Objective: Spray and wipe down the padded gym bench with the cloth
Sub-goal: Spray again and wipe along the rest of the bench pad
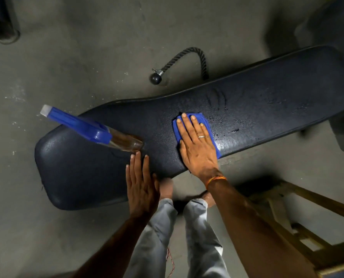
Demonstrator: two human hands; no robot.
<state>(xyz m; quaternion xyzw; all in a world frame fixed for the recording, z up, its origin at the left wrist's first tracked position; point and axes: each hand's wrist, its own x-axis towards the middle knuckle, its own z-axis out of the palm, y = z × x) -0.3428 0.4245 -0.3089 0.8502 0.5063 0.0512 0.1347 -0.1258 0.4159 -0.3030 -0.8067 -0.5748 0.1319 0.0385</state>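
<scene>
A long dark padded bench runs from lower left to upper right, with wet droplets and streaks on its middle. My right hand lies flat on a folded blue cloth, pressing it onto the pad near the bench's middle. My left hand rests flat on the near edge of the pad with fingers straight, holding nothing. A spray bottle with a blue trigger head and amber liquid stands on the pad just beyond my left fingertips, apart from them.
A black rope handle with a ball end lies on the concrete floor beyond the bench. A wooden frame stands at the lower right. My legs in grey trousers are close to the bench's near side.
</scene>
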